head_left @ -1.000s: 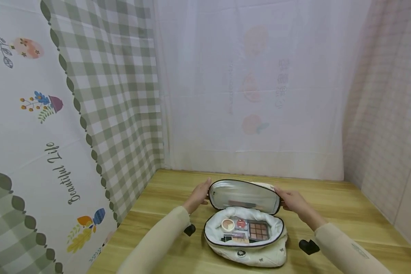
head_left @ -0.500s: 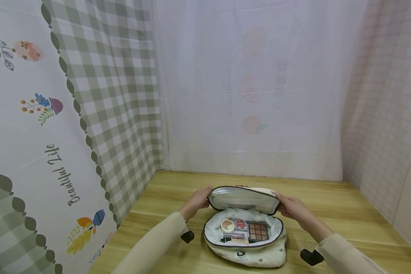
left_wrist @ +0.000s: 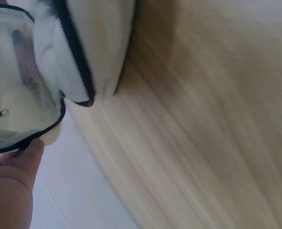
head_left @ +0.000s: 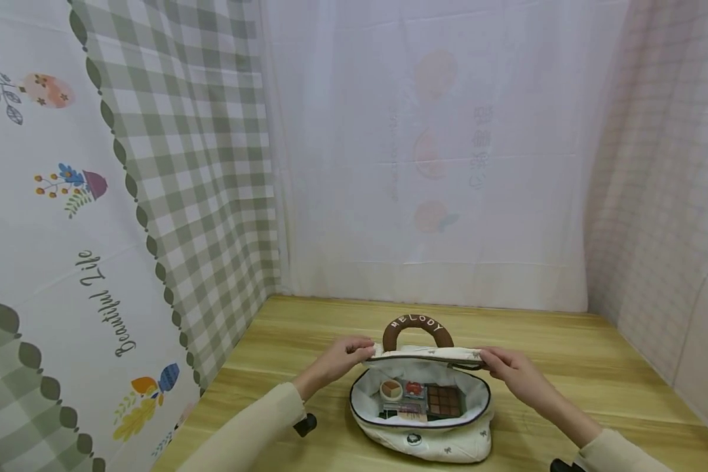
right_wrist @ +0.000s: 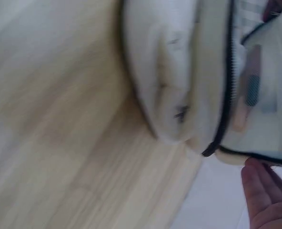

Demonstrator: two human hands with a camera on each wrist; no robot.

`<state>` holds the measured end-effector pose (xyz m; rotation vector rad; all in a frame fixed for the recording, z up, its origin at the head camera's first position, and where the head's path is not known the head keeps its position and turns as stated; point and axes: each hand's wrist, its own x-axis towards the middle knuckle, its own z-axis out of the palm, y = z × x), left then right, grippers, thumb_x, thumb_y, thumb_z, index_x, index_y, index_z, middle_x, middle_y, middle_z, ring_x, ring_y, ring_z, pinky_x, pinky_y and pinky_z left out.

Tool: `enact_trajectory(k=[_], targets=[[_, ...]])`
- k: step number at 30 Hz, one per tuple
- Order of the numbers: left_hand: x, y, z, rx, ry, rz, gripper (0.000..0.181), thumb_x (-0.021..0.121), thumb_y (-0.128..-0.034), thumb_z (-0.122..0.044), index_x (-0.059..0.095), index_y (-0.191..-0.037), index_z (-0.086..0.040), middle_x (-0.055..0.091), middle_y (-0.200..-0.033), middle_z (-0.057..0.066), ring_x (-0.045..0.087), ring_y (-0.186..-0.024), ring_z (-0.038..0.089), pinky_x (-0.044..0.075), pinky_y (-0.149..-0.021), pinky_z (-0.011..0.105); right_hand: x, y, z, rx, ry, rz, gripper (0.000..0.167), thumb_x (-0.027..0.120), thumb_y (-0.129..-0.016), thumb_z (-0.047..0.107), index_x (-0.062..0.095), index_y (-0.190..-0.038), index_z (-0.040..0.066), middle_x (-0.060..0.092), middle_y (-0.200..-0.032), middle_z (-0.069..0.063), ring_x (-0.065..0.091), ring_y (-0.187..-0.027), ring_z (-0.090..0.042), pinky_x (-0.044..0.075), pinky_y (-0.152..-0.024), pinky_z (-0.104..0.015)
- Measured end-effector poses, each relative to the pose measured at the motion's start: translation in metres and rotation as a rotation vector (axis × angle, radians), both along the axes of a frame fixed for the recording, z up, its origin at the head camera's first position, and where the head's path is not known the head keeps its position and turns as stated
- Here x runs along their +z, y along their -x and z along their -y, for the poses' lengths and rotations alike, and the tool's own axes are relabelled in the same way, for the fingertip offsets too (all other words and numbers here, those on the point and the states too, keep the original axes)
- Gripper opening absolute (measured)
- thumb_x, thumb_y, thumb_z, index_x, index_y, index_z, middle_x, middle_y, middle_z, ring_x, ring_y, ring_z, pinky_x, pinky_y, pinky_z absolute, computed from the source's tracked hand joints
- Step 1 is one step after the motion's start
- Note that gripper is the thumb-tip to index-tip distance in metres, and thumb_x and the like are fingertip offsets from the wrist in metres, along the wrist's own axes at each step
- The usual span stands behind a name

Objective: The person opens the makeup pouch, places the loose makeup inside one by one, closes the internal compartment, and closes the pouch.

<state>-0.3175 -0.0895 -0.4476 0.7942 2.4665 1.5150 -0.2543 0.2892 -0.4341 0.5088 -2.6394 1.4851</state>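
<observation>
A cream cosmetic bag with black zipper edging and small bow prints stands open on the table. Its lid is tilted partway down over the opening, and a brown arched handle lettered MELODY rises behind it. My left hand pinches the lid's left edge; my right hand pinches its right edge. Inside the bag lie a round compact, a small red-topped case, an eyeshadow palette and some slim items. In the right wrist view, a brush shows in the lid's inner pocket.
The bag rests on a wood-grain table. A green checked cloth hangs on the left, and a pale curtain closes off the back. Black wrist devices sit below both forearms.
Both hands have brought the lid forward and down from nearly upright. The brown handle has come into view behind it, and the lid's lining is now mostly hidden.
</observation>
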Motion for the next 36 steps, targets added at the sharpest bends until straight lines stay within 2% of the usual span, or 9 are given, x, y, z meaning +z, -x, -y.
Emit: enact_trajectory(k=[4, 9, 12, 16, 21, 24, 27, 32, 36], targets=[[-0.003, -0.009, 0.003, -0.039, 0.081, -0.050, 0.050, 0.064, -0.0971, -0.036, 0.061, -0.135, -0.003, 0.046, -0.148, 0.011, 0.045, -0.134, 0.032, 0.042, -0.104, 0.048, -0.010, -0.011, -0.006, 0.043, -0.109, -0.173, 0.031, 0.048, -0.106, 0.015, 0.066, -0.121, -0.005, 0.069, -0.114, -0.018, 0.061, -0.102, 0.000, 0.054, -0.080, -0.025], [-0.009, -0.026, 0.005, -0.121, 0.249, -0.121, 0.054, 0.071, -0.0915, -0.038, 0.062, -0.135, -0.008, 0.045, -0.150, 0.007, 0.039, -0.139, 0.029, 0.038, -0.108, 0.046, -0.032, -0.028, -0.007, 0.077, -0.238, -0.333, 0.019, 0.059, -0.100, 0.010, 0.074, -0.108, 0.002, 0.073, -0.104, -0.008, 0.063, -0.099, -0.001, 0.053, -0.076, -0.022], [-0.019, -0.035, 0.010, -0.172, 0.397, -0.231, 0.056, 0.073, -0.0884, -0.043, 0.064, -0.132, -0.009, 0.044, -0.150, 0.010, 0.041, -0.137, 0.030, 0.038, -0.108, 0.042, -0.045, -0.036, -0.006, 0.127, -0.373, -0.444, 0.017, 0.070, -0.093, 0.019, 0.075, -0.105, 0.008, 0.073, -0.106, -0.006, 0.066, -0.098, -0.009, 0.054, -0.075, -0.027], [-0.032, -0.046, 0.019, -0.202, 0.561, -0.398, 0.057, 0.080, -0.0819, -0.045, 0.067, -0.126, -0.012, 0.043, -0.150, 0.013, 0.047, -0.132, 0.029, 0.041, -0.105, 0.036, -0.056, -0.043, -0.003, 0.155, -0.579, -0.653, 0.033, 0.079, -0.081, 0.041, 0.076, -0.103, 0.018, 0.069, -0.111, -0.008, 0.067, -0.097, -0.025, 0.056, -0.073, -0.037], [-0.046, -0.055, 0.020, -0.194, 0.716, -0.624, 0.051, 0.085, -0.0778, -0.036, 0.068, -0.123, -0.017, 0.046, -0.147, 0.015, 0.056, -0.124, 0.026, 0.046, -0.100, 0.032, -0.065, -0.048, 0.004, 0.178, -0.760, -0.832, 0.043, 0.086, -0.067, 0.044, 0.073, -0.101, 0.021, 0.066, -0.110, -0.010, 0.064, -0.091, -0.030, 0.055, -0.071, -0.041], [-0.051, -0.055, 0.017, -0.150, 0.724, -0.710, 0.038, 0.083, -0.0776, -0.024, 0.070, -0.113, -0.019, 0.052, -0.141, 0.016, 0.060, -0.119, 0.026, 0.049, -0.096, 0.032, -0.067, -0.049, 0.011, 0.152, -0.818, -0.867, 0.044, 0.086, -0.061, 0.040, 0.070, -0.097, 0.022, 0.066, -0.108, -0.009, 0.064, -0.091, -0.031, 0.054, -0.072, -0.043], [-0.053, -0.051, 0.013, -0.104, 0.718, -0.749, 0.029, 0.081, -0.0762, -0.017, 0.071, -0.104, -0.020, 0.057, -0.137, 0.017, 0.060, -0.119, 0.027, 0.049, -0.097, 0.035, -0.067, -0.049, 0.016, 0.123, -0.831, -0.831, 0.042, 0.086, -0.062, 0.040, 0.069, -0.097, 0.022, 0.067, -0.108, -0.009, 0.063, -0.092, -0.032, 0.053, -0.074, -0.047], [-0.056, -0.043, 0.012, -0.079, 0.728, -0.731, 0.032, 0.080, -0.0764, -0.015, 0.071, -0.107, -0.018, 0.056, -0.138, 0.016, 0.058, -0.122, 0.028, 0.046, -0.101, 0.036, -0.064, -0.042, 0.019, 0.109, -0.813, -0.741, 0.039, 0.085, -0.066, 0.041, 0.071, -0.098, 0.022, 0.066, -0.110, -0.007, 0.063, -0.096, -0.031, 0.051, -0.079, -0.049], [-0.052, -0.042, 0.016, -0.095, 0.752, -0.704, 0.038, 0.073, -0.0804, -0.021, 0.072, -0.118, -0.018, 0.053, -0.141, 0.013, 0.055, -0.125, 0.029, 0.044, -0.103, 0.038, -0.064, -0.033, 0.015, 0.130, -0.801, -0.753, 0.040, 0.084, -0.068, 0.046, 0.072, -0.098, 0.023, 0.066, -0.109, -0.006, 0.063, -0.093, -0.030, 0.051, -0.079, -0.049]])
